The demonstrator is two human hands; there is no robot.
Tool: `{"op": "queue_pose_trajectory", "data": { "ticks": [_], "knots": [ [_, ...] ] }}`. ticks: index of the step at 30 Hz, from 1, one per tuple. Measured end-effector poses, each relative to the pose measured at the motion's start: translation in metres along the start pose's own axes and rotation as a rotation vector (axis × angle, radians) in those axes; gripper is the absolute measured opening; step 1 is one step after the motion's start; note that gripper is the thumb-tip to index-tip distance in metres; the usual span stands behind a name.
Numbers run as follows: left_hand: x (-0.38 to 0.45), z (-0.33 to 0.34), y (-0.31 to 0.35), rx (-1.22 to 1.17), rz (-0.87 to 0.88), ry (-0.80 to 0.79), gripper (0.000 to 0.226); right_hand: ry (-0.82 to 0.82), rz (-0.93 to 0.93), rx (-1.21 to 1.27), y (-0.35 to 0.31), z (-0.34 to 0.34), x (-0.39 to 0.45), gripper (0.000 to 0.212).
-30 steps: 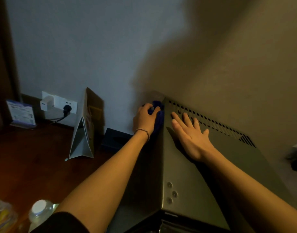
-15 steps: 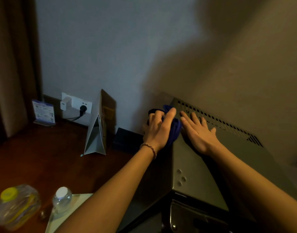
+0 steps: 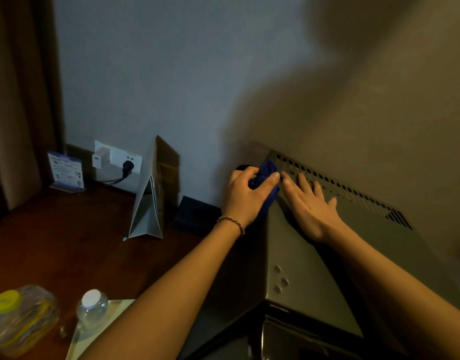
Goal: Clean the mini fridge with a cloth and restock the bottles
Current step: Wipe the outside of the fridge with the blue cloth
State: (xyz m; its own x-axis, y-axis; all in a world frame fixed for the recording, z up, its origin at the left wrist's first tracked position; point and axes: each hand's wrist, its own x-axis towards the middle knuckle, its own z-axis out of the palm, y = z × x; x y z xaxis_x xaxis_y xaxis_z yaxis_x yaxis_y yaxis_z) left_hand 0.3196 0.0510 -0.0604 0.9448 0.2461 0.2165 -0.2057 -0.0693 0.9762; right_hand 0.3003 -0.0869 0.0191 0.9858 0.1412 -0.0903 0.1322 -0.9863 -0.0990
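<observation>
At the grey mini fridge's back-left corner, left hand grips a crumpled blue cloth; right hand lies flat.

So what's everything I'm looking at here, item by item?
mini fridge: one, grey metal, right of the desk, vent slots along its back edge
cloth: one, dark blue, at the fridge's back left corner
bottles: two, clear, bottom left; one yellow-capped, one white-capped
desk: one, reddish-brown wood
folded card stand: one, pale, upright by the wall
wall socket: one, white, with a white charger and a black plug
small sign: one, blue and white, far left
dark box: one, against the wall
left hand: grips the cloth
right hand: flat on the fridge top
</observation>
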Motion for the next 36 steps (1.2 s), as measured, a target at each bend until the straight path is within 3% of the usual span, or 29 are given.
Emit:
{"op": "queue_pose_trajectory", "data": {
  "ticks": [6,16,21,25,32,36],
  "knots": [
    [0.05,0.017,-0.02,0.034,-0.07,-0.001,0.045,-0.025,-0.002,-0.037,-0.003,-0.002,-0.002,0.086],
    [0.073,0.028,-0.076,0.093,-0.228,0.005,0.05,-0.027,-0.004,-0.059,-0.001,-0.003,0.001,0.087],
    [0.024,0.013,-0.086,0.083,-0.235,-0.02,0.034,-0.035,0.006,-0.048,-0.003,-0.005,0.0,0.089],
    [-0.046,-0.007,-0.083,0.115,-0.217,0.027,0.034,-0.051,0.011,-0.059,-0.005,-0.007,-0.003,0.091],
    [-0.128,-0.032,-0.045,-0.037,-0.084,0.119,0.057,-0.054,0.062,-0.042,-0.023,-0.008,-0.014,0.093],
    [-0.147,-0.038,-0.018,-0.087,-0.008,0.121,0.053,-0.085,-0.134,-0.116,-0.043,0.001,-0.028,0.081]
  ]
}}
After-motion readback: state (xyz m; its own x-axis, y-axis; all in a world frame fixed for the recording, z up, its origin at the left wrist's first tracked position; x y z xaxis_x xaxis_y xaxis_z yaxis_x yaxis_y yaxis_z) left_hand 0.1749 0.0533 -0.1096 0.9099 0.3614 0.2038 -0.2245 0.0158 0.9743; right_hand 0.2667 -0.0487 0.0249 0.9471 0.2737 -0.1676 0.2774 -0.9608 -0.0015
